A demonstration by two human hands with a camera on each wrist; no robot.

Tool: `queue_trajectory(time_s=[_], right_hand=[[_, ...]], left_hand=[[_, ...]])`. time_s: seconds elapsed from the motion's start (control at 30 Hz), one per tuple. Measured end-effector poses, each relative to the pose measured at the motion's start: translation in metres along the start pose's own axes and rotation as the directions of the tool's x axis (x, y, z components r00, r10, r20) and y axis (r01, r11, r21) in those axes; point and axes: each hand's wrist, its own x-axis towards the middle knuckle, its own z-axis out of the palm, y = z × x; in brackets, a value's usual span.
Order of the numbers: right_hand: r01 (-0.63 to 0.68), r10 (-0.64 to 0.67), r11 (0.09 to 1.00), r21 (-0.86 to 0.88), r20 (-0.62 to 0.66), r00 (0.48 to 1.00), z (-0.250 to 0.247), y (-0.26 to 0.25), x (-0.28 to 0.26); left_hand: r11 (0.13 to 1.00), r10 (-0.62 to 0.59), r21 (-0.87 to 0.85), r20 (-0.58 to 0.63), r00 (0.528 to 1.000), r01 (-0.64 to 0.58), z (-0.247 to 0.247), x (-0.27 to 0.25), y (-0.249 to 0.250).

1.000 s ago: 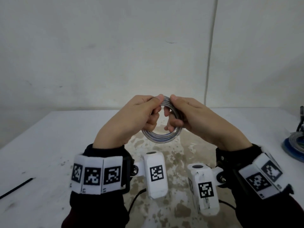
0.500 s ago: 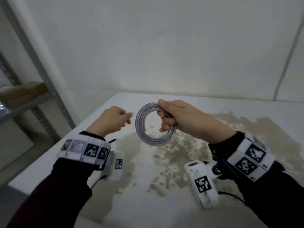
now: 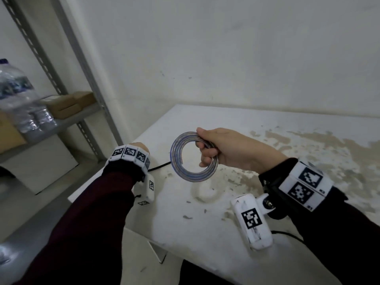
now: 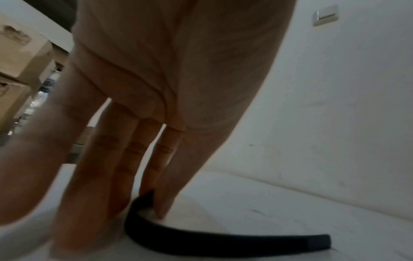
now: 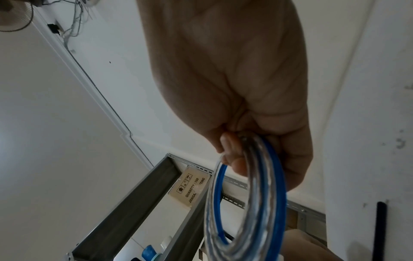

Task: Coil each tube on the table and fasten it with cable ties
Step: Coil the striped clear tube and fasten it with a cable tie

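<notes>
My right hand (image 3: 207,147) grips a coil of clear and blue tube (image 3: 193,177) by its upper right side and holds it upright above the white table (image 3: 226,223). In the right wrist view the fingers (image 5: 232,151) curl round the coil (image 5: 250,211). My left hand (image 3: 139,146) is down at the table's left edge, mostly hidden behind its wrist band. In the left wrist view its straight fingers (image 4: 125,167) point down and touch one end of a black cable tie (image 4: 223,242) lying on the table. The tie's other end shows as a thin black strip (image 3: 159,166).
A grey metal shelf rack (image 3: 86,79) stands left of the table with a large water bottle (image 3: 18,99) and cardboard boxes (image 3: 70,103) on it. The table top is worn brown in patches (image 3: 308,153). A white wall closes the back.
My left hand let go of the coil and moved left and down to the cable tie at the table's edge. The right hand kept the coil. The head view swung left.
</notes>
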Motion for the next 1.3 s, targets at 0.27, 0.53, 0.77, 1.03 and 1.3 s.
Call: queue_trajectory(time_s=[0.27, 0.53, 0.77, 1.03, 1.3], right_hand=[[0.031, -0.035, 0.999, -0.037, -0.114, 0.993, -0.016, -0.005, -0.004], [0.160, -0.210, 0.954, -0.254, -0.180, 0.961, -0.087, -0.028, -0.048], [0.198, -0.306, 0.908, -0.368, -0.264, 0.915, -0.136, -0.035, -0.087], [0.145, -0.467, 0.761, -0.632, -0.378, 0.799, -0.180, -0.039, -0.109], [0.079, -0.478, 0.688, -0.721, -0.369, 0.797, -0.198, -0.033, -0.112]], left_hand=[[0.808, 0.060, -0.582, -0.076, 0.995, -0.094, -0.042, 0.013, 0.030], [0.320, 0.190, -0.679, -0.637, 0.747, -0.660, -0.106, -0.027, 0.127], [-0.086, 0.204, -0.810, -0.585, 0.785, -0.581, -0.141, -0.066, 0.212], [-0.251, 0.325, -0.881, -0.467, 0.823, -0.401, -0.158, -0.073, 0.274], [-0.289, 0.410, -0.879, -0.472, 0.780, -0.380, -0.153, -0.065, 0.287]])
